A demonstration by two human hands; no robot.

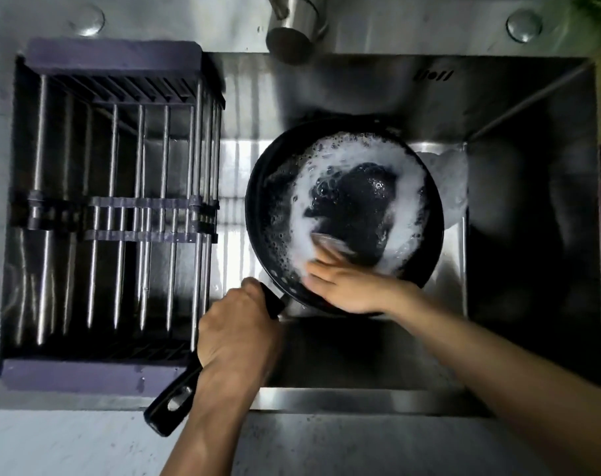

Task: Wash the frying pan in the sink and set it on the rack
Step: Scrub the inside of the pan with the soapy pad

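The rack [113, 214] sits empty at the left, the left hand [237, 334] is wrapped tight around the handle, and the right hand [347, 286] presses a scrubber into the soapy frying pan [268, 201] mid-frame, so scrubbing is underway and rinsing likely comes next.

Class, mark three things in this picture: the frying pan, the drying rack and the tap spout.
frying pan [275, 214]: head view, on the dark inner wall at its left side.
drying rack [113, 53]: head view, on the purple far end bar.
tap spout [288, 41]: head view, on the round metal outlet.
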